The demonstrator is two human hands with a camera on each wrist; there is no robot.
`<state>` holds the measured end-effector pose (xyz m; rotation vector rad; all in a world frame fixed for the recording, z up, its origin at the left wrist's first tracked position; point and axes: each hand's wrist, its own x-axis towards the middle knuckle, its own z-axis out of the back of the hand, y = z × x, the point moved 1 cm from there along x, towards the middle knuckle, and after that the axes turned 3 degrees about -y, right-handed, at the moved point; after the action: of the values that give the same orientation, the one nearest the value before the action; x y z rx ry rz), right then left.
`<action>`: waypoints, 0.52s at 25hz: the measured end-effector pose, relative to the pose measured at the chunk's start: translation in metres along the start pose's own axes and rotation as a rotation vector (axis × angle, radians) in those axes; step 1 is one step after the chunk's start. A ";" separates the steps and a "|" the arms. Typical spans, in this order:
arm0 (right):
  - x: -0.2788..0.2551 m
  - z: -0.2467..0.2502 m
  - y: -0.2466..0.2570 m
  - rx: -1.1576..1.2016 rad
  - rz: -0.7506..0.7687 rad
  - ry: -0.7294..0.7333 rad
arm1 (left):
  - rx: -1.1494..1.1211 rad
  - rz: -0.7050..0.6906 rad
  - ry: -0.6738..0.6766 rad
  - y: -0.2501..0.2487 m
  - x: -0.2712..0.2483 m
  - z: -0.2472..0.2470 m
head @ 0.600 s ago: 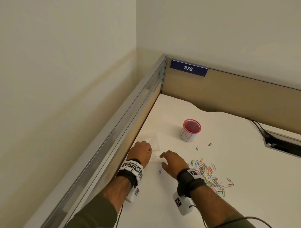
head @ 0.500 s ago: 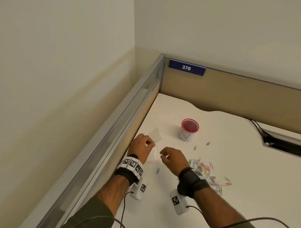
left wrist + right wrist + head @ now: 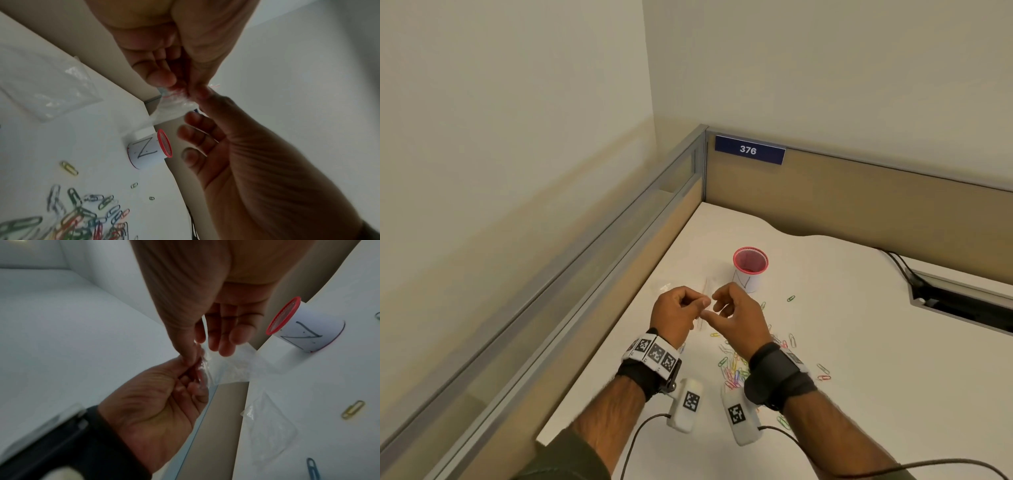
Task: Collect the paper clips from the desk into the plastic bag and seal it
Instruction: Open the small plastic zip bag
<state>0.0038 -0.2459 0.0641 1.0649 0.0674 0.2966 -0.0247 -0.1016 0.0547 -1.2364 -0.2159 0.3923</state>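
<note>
A small clear plastic bag [image 3: 707,291] with a red zip line hangs above the desk, held at its top edge by both hands. My left hand [image 3: 702,303] pinches one side of the opening, and my right hand [image 3: 715,310] pinches the other with thumb and forefinger, its other fingers loose. In the left wrist view the left hand [image 3: 179,86] grips the crumpled bag [image 3: 174,107]. The right wrist view shows the right hand [image 3: 195,353] pinching the bag [image 3: 232,368]. Coloured paper clips [image 3: 736,370] lie in a loose pile on the white desk [image 3: 859,342] under my right wrist.
A second clear bag [image 3: 664,286] lies flat on the desk by the left partition. A white cup with a red rim [image 3: 750,269] stands just beyond my hands. Stray clips [image 3: 791,298] lie scattered right of the cup. A cable slot [image 3: 962,301] is at the far right.
Both hands have risen off the desk and come together. The left hand lifted the bag, and the right hand has taken hold of its edge.
</note>
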 end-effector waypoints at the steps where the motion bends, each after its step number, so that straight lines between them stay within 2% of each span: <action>1: -0.005 0.001 -0.002 -0.002 0.017 0.030 | 0.011 0.007 -0.011 -0.002 -0.008 -0.005; 4: -0.016 0.008 -0.007 0.003 0.032 0.085 | -0.070 0.091 -0.047 -0.001 -0.025 -0.015; 6: -0.018 0.014 -0.009 -0.002 0.050 0.088 | -0.175 0.130 -0.022 -0.001 -0.032 -0.017; 9: -0.017 0.019 -0.011 0.000 0.055 0.095 | -0.252 0.147 0.008 -0.002 -0.037 -0.019; 13: -0.019 0.018 -0.010 -0.002 0.062 0.124 | -0.267 0.156 -0.027 0.001 -0.037 -0.019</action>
<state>-0.0084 -0.2710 0.0627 1.0469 0.1456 0.4189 -0.0520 -0.1332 0.0501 -1.5171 -0.2000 0.5279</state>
